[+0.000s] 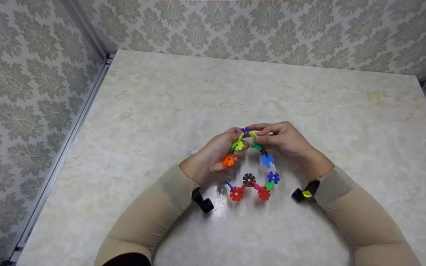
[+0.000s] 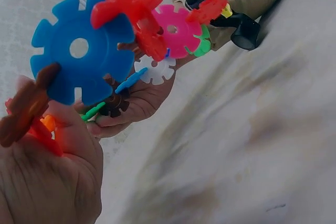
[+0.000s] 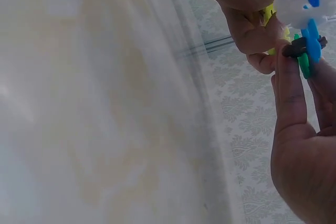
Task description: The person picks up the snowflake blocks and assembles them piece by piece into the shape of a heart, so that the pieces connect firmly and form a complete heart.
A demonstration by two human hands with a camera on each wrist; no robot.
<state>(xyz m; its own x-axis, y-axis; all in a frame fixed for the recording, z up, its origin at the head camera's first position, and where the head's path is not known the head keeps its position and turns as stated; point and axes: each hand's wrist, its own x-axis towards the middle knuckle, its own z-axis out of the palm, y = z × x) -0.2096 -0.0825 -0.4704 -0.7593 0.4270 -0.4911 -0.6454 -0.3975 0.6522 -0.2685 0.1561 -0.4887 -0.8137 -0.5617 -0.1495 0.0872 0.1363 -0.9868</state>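
Note:
Notched plastic discs, slotted together edge to edge, form a colourful ring-like chain between my two hands in the head view. At its far end is a purple disc, with my left hand gripping the chain there from the left side. My right hand pinches the chain beside it, at a yellow disc. An orange disc lies against my left palm. Nearer my body hang red discs and a dark brown disc. Large in the left wrist view is a blue disc; the right wrist view shows a white disc.
Underneath is a pale marbled table, with patterned wallpaper panels behind and at the left. A black strap mount sits on my left wrist, another mount on my right.

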